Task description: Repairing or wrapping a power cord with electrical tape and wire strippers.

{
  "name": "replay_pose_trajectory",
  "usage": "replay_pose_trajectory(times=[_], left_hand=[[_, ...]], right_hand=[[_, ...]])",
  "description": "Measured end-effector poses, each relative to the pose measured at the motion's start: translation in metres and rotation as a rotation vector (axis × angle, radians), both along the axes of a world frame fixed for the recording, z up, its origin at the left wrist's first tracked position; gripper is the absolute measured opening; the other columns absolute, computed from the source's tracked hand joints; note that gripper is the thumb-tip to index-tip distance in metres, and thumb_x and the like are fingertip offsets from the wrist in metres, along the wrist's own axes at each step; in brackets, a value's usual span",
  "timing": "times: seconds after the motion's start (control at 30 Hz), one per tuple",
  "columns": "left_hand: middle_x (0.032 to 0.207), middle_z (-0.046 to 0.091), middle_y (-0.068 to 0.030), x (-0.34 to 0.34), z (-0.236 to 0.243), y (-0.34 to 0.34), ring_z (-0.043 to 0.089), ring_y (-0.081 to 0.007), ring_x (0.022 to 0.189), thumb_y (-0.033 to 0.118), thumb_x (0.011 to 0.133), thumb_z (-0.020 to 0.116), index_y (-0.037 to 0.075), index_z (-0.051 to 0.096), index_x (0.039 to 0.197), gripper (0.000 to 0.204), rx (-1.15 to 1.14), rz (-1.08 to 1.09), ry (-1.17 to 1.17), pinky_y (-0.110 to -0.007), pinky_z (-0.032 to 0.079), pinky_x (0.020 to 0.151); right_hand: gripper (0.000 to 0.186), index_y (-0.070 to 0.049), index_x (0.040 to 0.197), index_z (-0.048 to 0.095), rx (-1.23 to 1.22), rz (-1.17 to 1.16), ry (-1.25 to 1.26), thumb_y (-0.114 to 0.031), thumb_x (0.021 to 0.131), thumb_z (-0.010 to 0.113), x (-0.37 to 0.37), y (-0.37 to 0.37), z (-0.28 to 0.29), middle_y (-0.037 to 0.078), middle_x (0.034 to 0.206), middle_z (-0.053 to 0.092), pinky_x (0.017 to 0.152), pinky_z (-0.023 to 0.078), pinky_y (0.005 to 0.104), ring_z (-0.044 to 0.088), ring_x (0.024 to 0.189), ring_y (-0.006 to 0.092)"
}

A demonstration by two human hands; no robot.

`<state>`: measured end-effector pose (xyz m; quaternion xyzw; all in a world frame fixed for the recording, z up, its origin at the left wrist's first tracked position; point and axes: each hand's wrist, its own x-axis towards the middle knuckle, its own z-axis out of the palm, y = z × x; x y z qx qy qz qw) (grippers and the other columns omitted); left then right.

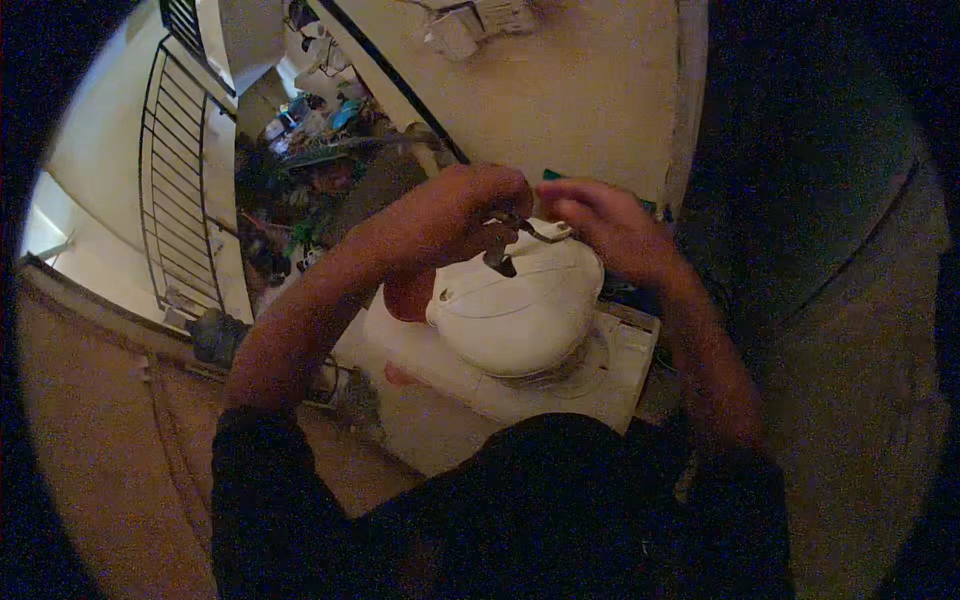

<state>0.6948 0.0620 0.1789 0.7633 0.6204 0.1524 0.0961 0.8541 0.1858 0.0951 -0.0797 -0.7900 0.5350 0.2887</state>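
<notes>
A white rounded, bowl-like body (520,315) rests on a white board-like surface (450,430) in front of me. Small holes show near its upper edge, and thin lines run across its top. My left hand (490,205) is closed above it, its fingers curled round something too dim to make out. Just under those fingers a small dark piece (500,263) shows against the white. A thin, bent dark strip (545,235) lies between my hands. My right hand (610,225) is beside the far right of the white body, with its fingers pointing toward my left hand and smeared by motion.
A reddish-brown rounded thing (408,293) sits left of the white body. Farther left are a black metal railing (180,170) and a jumble of plants and objects (320,140). White boxy things (480,22) lie at the far side. Brown floor (100,420) extends at lower left.
</notes>
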Motion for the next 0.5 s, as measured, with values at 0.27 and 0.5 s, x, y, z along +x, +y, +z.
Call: replay_pose_trajectory(times=[0.27,0.5], left_hand=[[0.083,0.057,-0.0122,0.011,-0.001,-0.008,0.057,-0.0297,0.080,0.010,0.072,0.063,0.005,0.055,0.088,0.019,-0.028,-0.062,-0.009,-0.037,0.046,0.071],[0.082,0.057,-0.0121,0.009,0.001,-0.021,0.057,-0.0299,0.078,0.013,0.074,0.062,0.006,0.054,0.084,0.014,0.035,-0.161,-0.033,-0.038,0.046,0.070]], right_hand=[[0.034,-0.003,0.108,0.056,-0.320,0.583,-0.385,-0.026,0.083,0.054,-0.061,0.016,-0.014,0.012,0.091,0.064,0.074,0.048,0.0308,0.062,0.080,0.0198],[0.034,-0.005,0.112,0.053,-0.278,0.902,-0.597,-0.022,0.082,0.054,-0.076,0.006,-0.001,0.013,0.096,0.060,0.058,0.052,0.0329,0.062,0.069,0.0199]])
